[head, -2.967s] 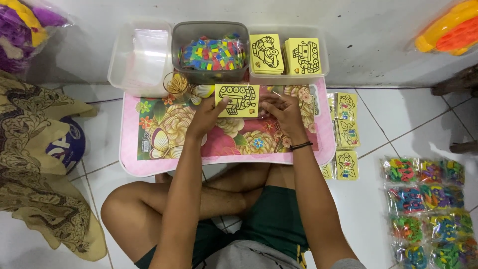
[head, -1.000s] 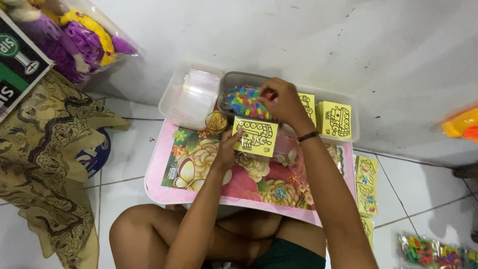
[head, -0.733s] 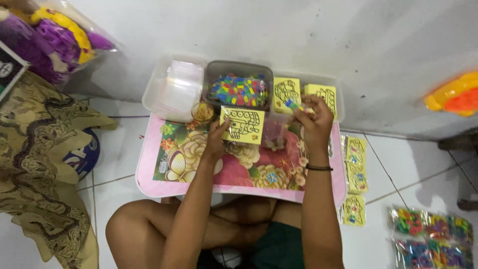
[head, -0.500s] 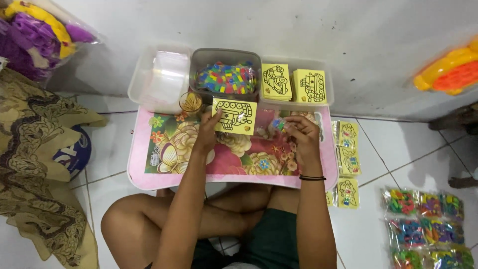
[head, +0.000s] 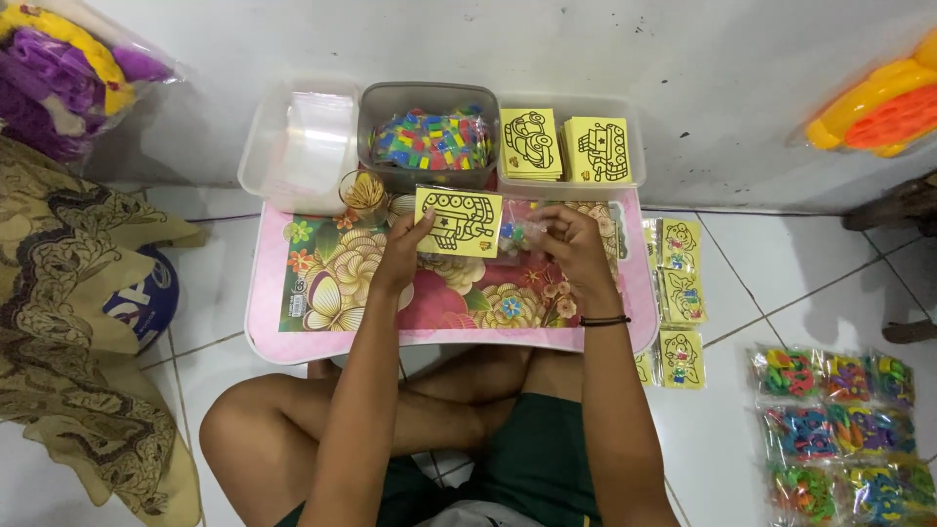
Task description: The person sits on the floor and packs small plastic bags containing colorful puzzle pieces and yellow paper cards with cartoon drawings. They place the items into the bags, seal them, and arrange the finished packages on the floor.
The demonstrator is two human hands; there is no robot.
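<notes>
My left hand (head: 402, 256) holds a yellow picture card (head: 459, 221) by its lower left corner above a pink floral lap table (head: 293, 337). My right hand (head: 571, 246) is just right of the card, its fingers closed on small colourful pieces in a clear wrapper (head: 515, 235). A grey tub of coloured pieces (head: 429, 137) stands right behind the card. A clear tub (head: 634, 146) to its right holds two stacks of yellow cards (head: 566, 146).
An empty clear tub (head: 301, 146) stands at the back left. Packed yellow cards (head: 679, 293) lie on the floor right of the table, and bags of coloured pieces (head: 839, 429) farther right. Patterned cloth (head: 68, 322) lies at left.
My right hand reached into the grey tub, came back with small pieces, and now sits beside the card. My left hand kept hold of the card throughout.
</notes>
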